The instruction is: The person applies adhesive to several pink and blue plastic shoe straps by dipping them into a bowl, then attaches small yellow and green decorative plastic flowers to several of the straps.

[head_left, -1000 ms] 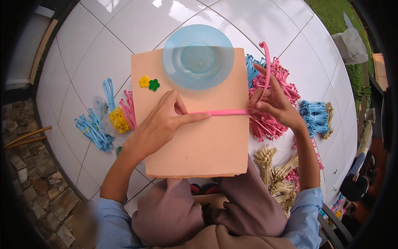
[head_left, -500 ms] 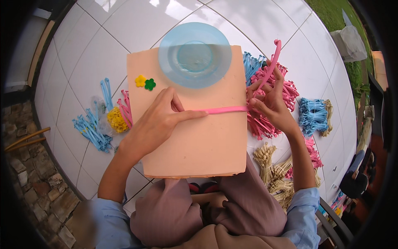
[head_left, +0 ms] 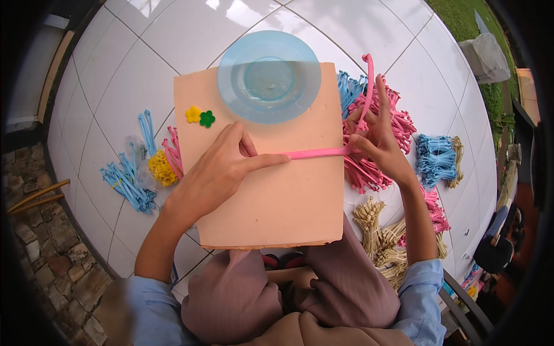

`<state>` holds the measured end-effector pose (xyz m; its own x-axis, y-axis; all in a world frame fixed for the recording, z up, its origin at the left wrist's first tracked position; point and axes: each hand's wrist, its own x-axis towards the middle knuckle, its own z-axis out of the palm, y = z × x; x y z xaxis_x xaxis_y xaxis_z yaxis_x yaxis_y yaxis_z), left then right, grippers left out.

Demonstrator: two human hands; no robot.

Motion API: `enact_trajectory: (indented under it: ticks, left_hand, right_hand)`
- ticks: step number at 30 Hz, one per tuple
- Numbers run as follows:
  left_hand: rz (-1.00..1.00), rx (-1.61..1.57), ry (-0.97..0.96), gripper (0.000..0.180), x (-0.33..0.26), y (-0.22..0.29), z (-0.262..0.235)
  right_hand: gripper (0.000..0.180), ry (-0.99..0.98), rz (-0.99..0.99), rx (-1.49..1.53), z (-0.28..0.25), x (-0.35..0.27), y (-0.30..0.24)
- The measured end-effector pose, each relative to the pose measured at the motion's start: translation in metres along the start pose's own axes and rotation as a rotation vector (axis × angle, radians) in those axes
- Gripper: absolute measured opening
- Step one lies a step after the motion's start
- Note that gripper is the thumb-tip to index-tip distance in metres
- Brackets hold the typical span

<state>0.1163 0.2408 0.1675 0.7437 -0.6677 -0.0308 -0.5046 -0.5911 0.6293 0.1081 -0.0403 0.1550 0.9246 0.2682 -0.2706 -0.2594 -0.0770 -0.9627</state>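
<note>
A soft pink strip [head_left: 316, 154] with a small knobbed end lies taut across a peach-coloured board [head_left: 271, 202] over my lap. My left hand [head_left: 222, 167] pins its left part to the board, index finger stretched along it; the strip's left end is hidden under that hand. At the board's right edge, my right hand [head_left: 381, 141] grips the strip between thumb and fingers, its index finger pointing up. From there the strip's free end rises, bending upward. A yellow flower piece [head_left: 193, 114] and a green flower piece [head_left: 207, 119] sit on the board's upper left.
A translucent blue plate [head_left: 231, 95] overlaps the board's far edge. On the white tiles [head_left: 115, 63] lie pink bundles [head_left: 398, 118], blue bundles [head_left: 435, 161] and cream bundles [head_left: 369, 216] to the right. Blue strips [head_left: 130, 184] and a bag of yellow pieces [head_left: 163, 167] lie left.
My right hand has turned slightly, its index finger now straighter and higher. The strip's free end has swung left. My left hand stays in place.
</note>
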Motion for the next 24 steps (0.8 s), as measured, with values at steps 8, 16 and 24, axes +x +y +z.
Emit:
enact_trajectory:
  ticks: [8, 16, 24]
  left_hand:
    - [0.004, -0.03, -0.07, 0.038, 0.0022, 0.0002, -0.0058]
    - [-0.003, -0.025, -0.076, 0.04, 0.004, -0.0013, -0.0064]
    - [0.003, 0.016, -0.029, 0.027, 0.0047, 0.0013, -0.0016]
  right_hand:
    - [0.095, -0.008, 0.022, 0.033, -0.0024, 0.0026, 0.0006]
    - [0.094, -0.048, 0.024, 0.063, -0.0052, 0.0038, 0.0034]
    - [0.095, -0.067, 0.044, 0.061, -0.0062, 0.0052, 0.0071]
